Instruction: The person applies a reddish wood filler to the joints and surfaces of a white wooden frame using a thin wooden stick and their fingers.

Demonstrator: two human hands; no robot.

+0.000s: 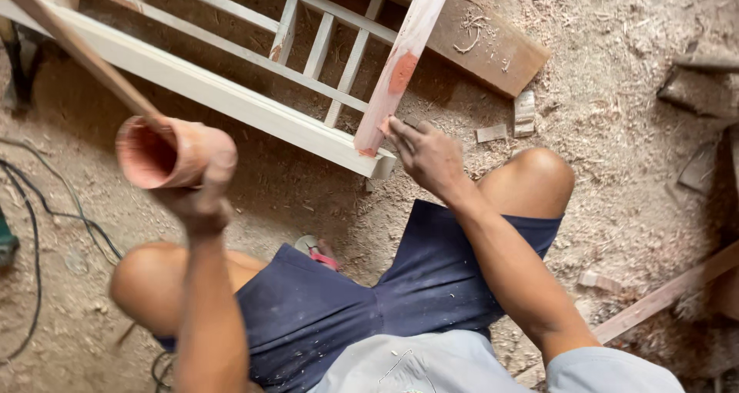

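Left hand [202, 197] raised, clenched around reddish cup [171, 153] with stick inside. Right hand [426, 156] fingertips pinch reddish putty against wooden frame [254, 104] lower corner, above sawdust-covered floor [616, 170].

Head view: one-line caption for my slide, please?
Squatting person's left hand holds a reddish cup; right hand dabs red filler on a pale wooden frame.

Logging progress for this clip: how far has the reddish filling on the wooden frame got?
Done: reddish patches on the upright rail. In hand: right hand presses at that rail's lower end; left hand holds a reddish cup. Left: the pale frame shows no patches elsewhere.
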